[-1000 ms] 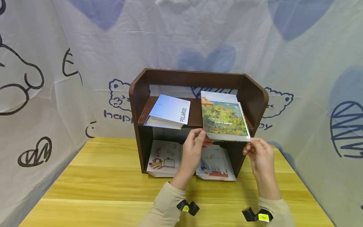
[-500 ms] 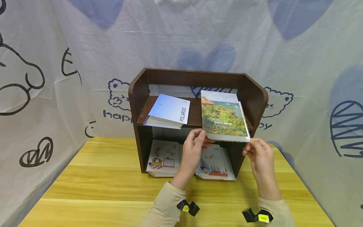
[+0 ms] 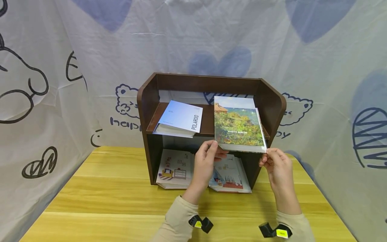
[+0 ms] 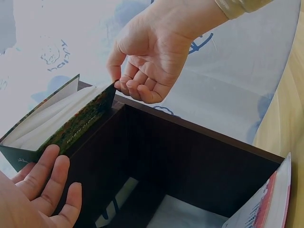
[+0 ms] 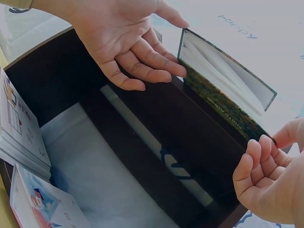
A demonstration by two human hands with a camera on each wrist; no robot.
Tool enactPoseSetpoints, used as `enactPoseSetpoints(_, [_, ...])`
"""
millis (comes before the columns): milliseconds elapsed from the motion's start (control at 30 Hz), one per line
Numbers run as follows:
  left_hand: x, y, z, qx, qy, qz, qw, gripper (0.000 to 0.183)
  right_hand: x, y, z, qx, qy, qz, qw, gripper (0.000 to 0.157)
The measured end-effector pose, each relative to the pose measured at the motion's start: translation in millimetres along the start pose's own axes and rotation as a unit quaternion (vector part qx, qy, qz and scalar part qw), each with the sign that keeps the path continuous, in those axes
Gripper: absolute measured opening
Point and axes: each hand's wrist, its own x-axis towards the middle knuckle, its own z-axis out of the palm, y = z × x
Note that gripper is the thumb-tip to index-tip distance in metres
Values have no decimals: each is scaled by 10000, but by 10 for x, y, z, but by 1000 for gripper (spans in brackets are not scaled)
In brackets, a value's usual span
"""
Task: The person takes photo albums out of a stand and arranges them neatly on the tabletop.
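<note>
A photo album (image 3: 239, 124) with a painted garden cover lies over the right side of the upper shelf, its near edge jutting out past the shelf front. My left hand (image 3: 205, 161) grips the near left corner, thumb at the edge and fingers beneath. The right hand (image 3: 278, 166) pinches the near right corner between thumb and curled fingers. In the left wrist view the album (image 4: 61, 123) shows its white page edges, with the cover parted from the pages. Left of it on the same shelf lies a blue-white album marked POLAROID (image 3: 181, 116).
The dark brown two-tier shelf (image 3: 208, 82) stands on a yellow wood table (image 3: 115, 188). Its lower tier holds illustrated books at left (image 3: 175, 168) and right (image 3: 231, 174), leaning out slightly. A printed white cloth (image 3: 169, 40) hangs behind and on both sides.
The near edge of the photo album has dipped very slightly, with both hands still on its corners. The other albums and books have not moved.
</note>
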Motion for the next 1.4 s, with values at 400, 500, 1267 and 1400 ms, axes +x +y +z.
enactPoseSetpoints(400, [-7,-33,-16,-86,26,-83,9999,37,5,-15,-29,-283,-202,-9,9994,32])
enactPoseSetpoints(500, [-4,-42,-22,-153,29,-124,9998,38,5,-16,-38,-359,-229,9,9991,31])
enactPoseSetpoints(1267, [-32,-3,-39,-139,70,-194,9997,33,-9,-29,-96,-1330,-510,-97,9898,25])
enactPoseSetpoints(1400, [-31,1,-51,-150,40,-194,9997,32,-3,-27,-103,-1662,-569,-93,9844,23])
